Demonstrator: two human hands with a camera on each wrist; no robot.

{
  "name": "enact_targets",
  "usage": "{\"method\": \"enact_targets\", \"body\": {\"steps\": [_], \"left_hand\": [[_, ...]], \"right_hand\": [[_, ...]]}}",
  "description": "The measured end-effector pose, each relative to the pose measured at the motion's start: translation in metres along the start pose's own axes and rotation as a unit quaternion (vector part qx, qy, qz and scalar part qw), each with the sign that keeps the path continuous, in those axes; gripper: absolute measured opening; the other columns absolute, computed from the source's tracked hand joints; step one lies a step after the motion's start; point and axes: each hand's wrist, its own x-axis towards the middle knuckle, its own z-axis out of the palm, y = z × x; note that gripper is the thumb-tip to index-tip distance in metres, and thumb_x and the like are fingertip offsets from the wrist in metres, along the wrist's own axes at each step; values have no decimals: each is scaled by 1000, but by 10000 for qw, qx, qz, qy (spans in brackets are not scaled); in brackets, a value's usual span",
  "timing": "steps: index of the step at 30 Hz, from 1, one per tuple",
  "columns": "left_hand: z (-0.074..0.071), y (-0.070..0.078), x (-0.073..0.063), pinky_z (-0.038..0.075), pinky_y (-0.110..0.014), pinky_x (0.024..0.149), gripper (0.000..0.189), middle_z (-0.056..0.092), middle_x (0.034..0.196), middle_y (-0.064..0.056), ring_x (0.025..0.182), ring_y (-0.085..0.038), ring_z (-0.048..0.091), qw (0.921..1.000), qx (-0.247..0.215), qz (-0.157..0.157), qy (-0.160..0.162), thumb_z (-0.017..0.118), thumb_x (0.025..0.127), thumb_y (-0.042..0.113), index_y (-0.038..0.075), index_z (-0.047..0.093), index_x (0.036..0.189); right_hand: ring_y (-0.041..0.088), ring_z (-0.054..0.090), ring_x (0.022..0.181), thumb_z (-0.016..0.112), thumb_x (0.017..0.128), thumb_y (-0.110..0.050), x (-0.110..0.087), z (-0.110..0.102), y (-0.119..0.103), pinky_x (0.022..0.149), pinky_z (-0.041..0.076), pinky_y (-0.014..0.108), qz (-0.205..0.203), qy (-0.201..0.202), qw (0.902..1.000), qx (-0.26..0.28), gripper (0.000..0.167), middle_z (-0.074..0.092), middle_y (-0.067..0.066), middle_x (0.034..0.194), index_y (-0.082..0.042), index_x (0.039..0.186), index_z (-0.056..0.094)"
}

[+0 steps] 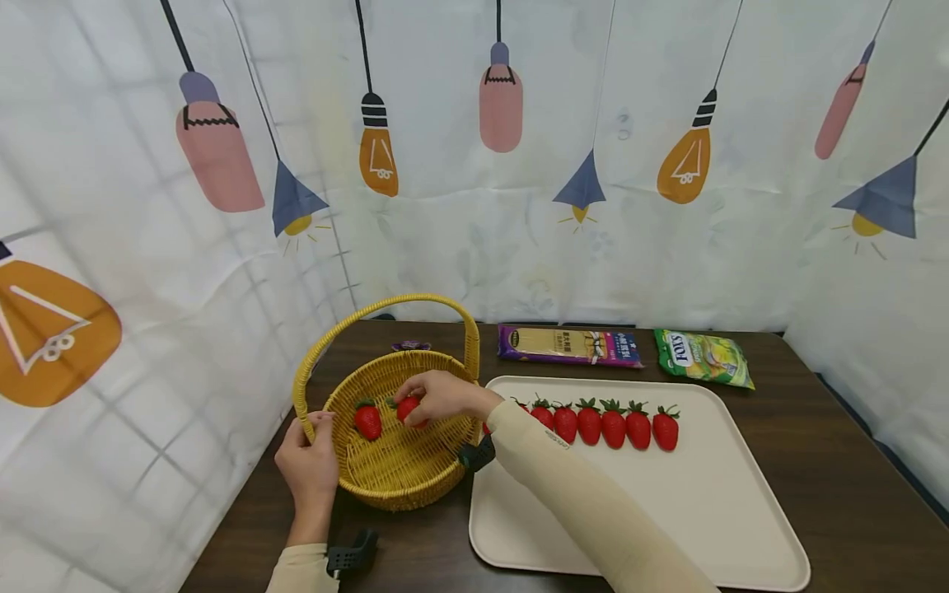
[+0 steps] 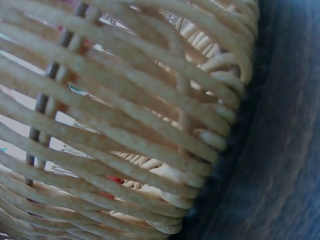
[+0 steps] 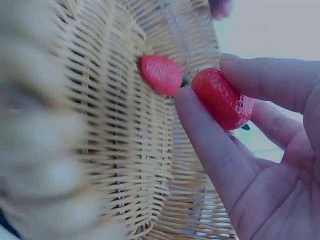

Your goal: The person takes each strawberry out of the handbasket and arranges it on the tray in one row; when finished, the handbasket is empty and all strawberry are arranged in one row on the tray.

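Note:
A yellow wicker basket (image 1: 400, 469) with a tall hoop handle stands on the left of the table. My left hand (image 1: 310, 465) grips it where the handle meets the rim, on the left side. Over the inside of the basket, my right hand (image 1: 443, 395) pinches a red strawberry (image 3: 217, 97) between thumb and fingers. Another strawberry (image 1: 367, 420) lies in the basket, left of the held one. The left wrist view shows mostly the woven basket wall (image 2: 130, 120) from close up, with bits of red through the gaps.
A cream tray (image 1: 667, 511) lies right of the basket, with a row of several strawberries (image 1: 614, 427) partly hidden by my right forearm. Behind it are a purple noodle packet (image 1: 569, 346) and a green FOX'S bag (image 1: 704, 359). A small purple packet (image 1: 411, 345) lies behind the basket.

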Motion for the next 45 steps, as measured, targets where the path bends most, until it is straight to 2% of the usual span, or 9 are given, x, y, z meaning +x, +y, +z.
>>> {"method": "enact_targets", "body": {"steps": [4,11,16,21,27,32,35,39,45], "left_hand": [[-2,1,-1,35,-18,51,18,68,85,4,62,-4,52,9999,-8,-95,-35,64,94,11,-3,70,85],[-2,0,-2,33,-20,49,18,70,89,1,57,-5,49,9998,-11,-163,-84,63,94,11,-4,69,85],[-2,0,0,31,-22,46,19,70,89,1,50,-8,42,9999,12,-147,-89,63,95,12,-3,69,85],[-1,0,0,31,-21,46,19,69,87,2,51,-7,44,9999,58,-122,-80,63,95,12,-4,69,86],[-2,0,-1,30,-22,47,20,71,89,-9,50,-8,41,9999,32,-103,-95,61,95,13,-4,70,89],[-2,-1,-1,31,-21,48,20,68,84,9,51,-8,42,9999,56,-58,-70,61,96,14,-2,70,86],[-2,-1,-2,33,-20,50,20,66,83,14,54,-8,44,9999,99,-57,-49,61,96,15,-1,70,85],[-2,-1,-2,33,-19,49,20,68,84,8,53,-7,44,9999,109,-26,-24,62,95,13,-2,70,87],[-1,0,-1,36,-17,52,19,69,86,3,60,-5,50,9999,67,-37,-75,62,96,13,-1,70,88]], "right_hand": [[12,64,85,72,87,-4,-16,1,-1,75,57,37,-104,-220,9983,530,36,60,3,109,-8,123,65],[11,59,91,70,90,-11,-50,-1,8,76,50,23,-530,201,9981,-243,40,61,-1,127,-21,128,65],[13,53,66,72,89,-15,-75,-8,19,55,46,27,-230,582,9961,623,40,63,1,117,-20,128,64],[18,58,64,72,89,-17,-96,-18,30,45,40,27,-106,865,9909,1029,40,62,5,112,-17,128,62],[26,63,83,72,89,-17,-118,-26,48,50,47,31,-35,1315,9849,1122,38,59,8,121,-13,126,63],[30,63,86,72,89,-21,-138,-32,65,50,43,32,202,1697,9771,1263,37,61,9,120,-17,125,64],[25,63,90,72,89,-24,-150,-38,74,63,51,39,268,1961,9730,1184,37,61,8,121,-18,125,65],[23,63,94,72,89,-24,-166,-48,84,81,52,47,335,2339,9649,1148,36,63,7,121,-18,124,65],[29,62,100,69,92,-23,-189,-64,103,86,51,48,513,2669,9520,1410,39,62,13,122,-12,128,61]]}}
